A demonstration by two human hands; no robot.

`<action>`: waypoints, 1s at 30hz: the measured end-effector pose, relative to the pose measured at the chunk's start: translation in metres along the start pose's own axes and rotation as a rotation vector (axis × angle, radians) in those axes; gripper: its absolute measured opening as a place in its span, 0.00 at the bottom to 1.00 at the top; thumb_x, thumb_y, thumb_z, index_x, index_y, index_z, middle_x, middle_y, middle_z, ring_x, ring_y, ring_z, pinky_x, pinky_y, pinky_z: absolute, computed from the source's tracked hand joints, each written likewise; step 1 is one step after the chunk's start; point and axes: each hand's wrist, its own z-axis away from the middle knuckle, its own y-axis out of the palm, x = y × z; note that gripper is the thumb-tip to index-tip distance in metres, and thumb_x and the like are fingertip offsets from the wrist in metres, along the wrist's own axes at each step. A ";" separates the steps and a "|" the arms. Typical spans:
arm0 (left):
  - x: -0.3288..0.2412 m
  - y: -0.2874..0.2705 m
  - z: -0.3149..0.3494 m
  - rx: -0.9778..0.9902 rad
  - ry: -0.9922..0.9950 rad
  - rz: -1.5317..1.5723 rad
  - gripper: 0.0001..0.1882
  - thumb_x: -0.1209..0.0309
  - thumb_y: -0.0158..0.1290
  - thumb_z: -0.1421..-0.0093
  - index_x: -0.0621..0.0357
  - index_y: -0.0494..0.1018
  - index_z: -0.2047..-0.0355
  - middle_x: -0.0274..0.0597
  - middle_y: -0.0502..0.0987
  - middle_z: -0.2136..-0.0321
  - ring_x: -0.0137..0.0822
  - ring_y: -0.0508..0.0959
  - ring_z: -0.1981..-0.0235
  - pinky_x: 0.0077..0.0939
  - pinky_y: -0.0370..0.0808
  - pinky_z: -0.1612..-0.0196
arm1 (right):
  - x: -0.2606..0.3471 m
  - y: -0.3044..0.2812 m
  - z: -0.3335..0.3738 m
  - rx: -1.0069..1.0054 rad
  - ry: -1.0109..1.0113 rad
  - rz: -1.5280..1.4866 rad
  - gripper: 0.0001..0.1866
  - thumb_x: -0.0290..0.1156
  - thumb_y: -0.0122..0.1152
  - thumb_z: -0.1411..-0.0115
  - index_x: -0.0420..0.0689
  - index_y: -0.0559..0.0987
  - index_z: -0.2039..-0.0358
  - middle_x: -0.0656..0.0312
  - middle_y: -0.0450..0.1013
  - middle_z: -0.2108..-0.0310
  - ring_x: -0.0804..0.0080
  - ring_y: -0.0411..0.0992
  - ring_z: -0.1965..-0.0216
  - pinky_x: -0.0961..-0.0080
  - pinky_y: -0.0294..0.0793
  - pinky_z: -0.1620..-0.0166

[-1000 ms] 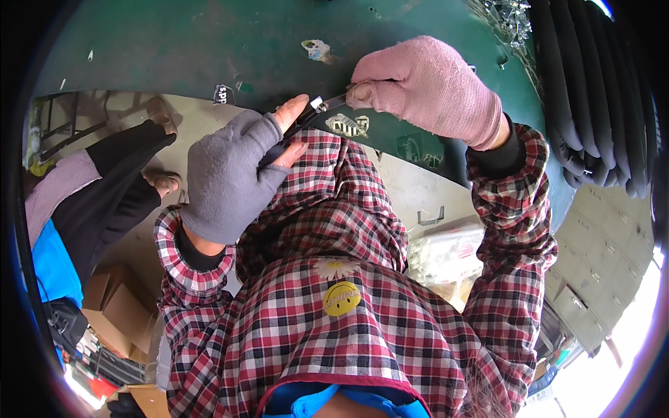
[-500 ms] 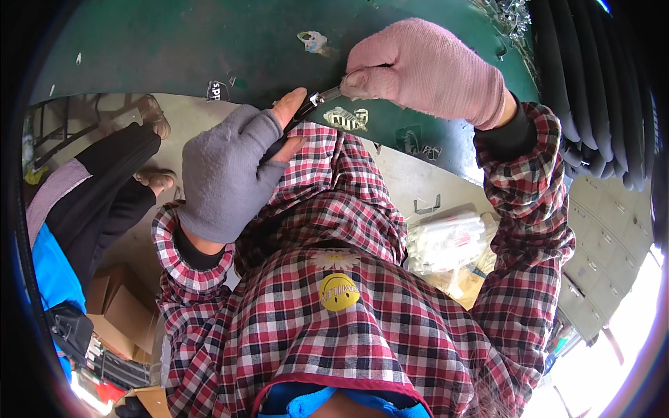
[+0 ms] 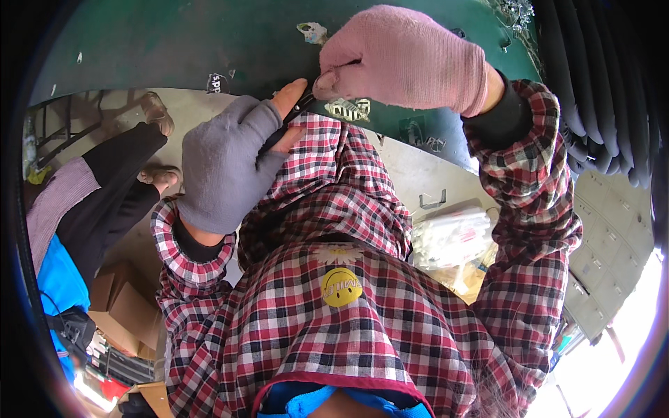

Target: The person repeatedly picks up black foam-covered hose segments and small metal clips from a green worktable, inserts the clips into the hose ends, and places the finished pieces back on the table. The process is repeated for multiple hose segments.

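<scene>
My left hand (image 3: 230, 164), in a grey glove with bare fingertips, is closed around a slim black part (image 3: 301, 106). The part slants up to the right at the table's near edge; most of it is hidden in my palm. In a pink glove, my right hand (image 3: 404, 63) has thumb and forefinger pinched together at the black part's upper end. Whatever lies between those fingertips is covered by the glove.
The green tabletop (image 3: 174, 49) carries torn stickers. A pile of small metal pieces (image 3: 516, 12) lies at far right, beside hanging black padded tubes (image 3: 592, 76). A co-worker's legs (image 3: 111, 181) are at left, above a cardboard box (image 3: 125, 310). A plastic-wrapped bundle (image 3: 453, 240) sits below the table.
My right hand has moved left and slightly away, up against the black part's end. The small shiny metal piece between them no longer shows. My left hand has barely moved.
</scene>
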 end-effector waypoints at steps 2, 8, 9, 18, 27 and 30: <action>0.000 0.000 0.000 0.001 0.012 -0.006 0.31 0.66 0.65 0.43 0.40 0.74 0.38 0.42 0.70 0.76 0.41 0.73 0.79 0.37 0.70 0.74 | 0.002 0.001 0.004 -0.022 -0.004 -0.010 0.14 0.44 0.62 0.40 0.47 0.84 0.71 0.53 0.77 0.74 0.50 0.76 0.69 0.58 0.75 0.65; -0.001 0.000 0.001 -0.003 0.005 -0.007 0.29 0.66 0.65 0.42 0.41 0.74 0.39 0.42 0.70 0.76 0.41 0.73 0.78 0.37 0.70 0.73 | -0.011 0.002 0.001 0.014 -0.101 -0.105 0.14 0.43 0.63 0.40 0.45 0.84 0.71 0.53 0.77 0.74 0.51 0.76 0.70 0.60 0.75 0.66; -0.001 0.000 0.002 -0.003 0.004 -0.012 0.29 0.66 0.65 0.42 0.41 0.75 0.39 0.41 0.70 0.76 0.41 0.73 0.78 0.37 0.70 0.73 | -0.013 0.001 -0.001 0.040 -0.123 -0.133 0.15 0.44 0.62 0.40 0.45 0.84 0.70 0.53 0.77 0.74 0.51 0.76 0.70 0.60 0.75 0.66; 0.001 -0.002 -0.003 -0.043 0.105 -0.084 0.25 0.63 0.63 0.40 0.40 0.76 0.42 0.42 0.77 0.72 0.46 0.79 0.73 0.40 0.74 0.70 | -0.035 -0.006 -0.004 0.176 -0.122 0.067 0.17 0.41 0.62 0.35 0.40 0.84 0.71 0.59 0.74 0.79 0.72 0.73 0.76 0.73 0.74 0.67; 0.059 -0.102 0.111 -0.263 -0.327 0.339 0.35 0.79 0.55 0.41 0.56 0.64 0.32 0.42 0.74 0.52 0.25 0.72 0.69 0.16 0.71 0.62 | -0.108 0.030 0.098 -0.907 0.211 0.679 0.12 0.36 0.68 0.43 0.44 0.82 0.62 0.58 0.79 0.65 0.57 0.77 0.61 0.62 0.77 0.57; 0.055 -0.161 0.168 -0.395 -0.263 0.512 0.32 0.69 0.57 0.37 0.62 0.63 0.33 0.41 0.74 0.54 0.26 0.73 0.70 0.15 0.71 0.65 | -0.038 0.085 0.074 -1.242 0.065 0.328 0.11 0.30 0.69 0.48 0.47 0.82 0.62 0.59 0.79 0.62 0.55 0.77 0.58 0.63 0.78 0.55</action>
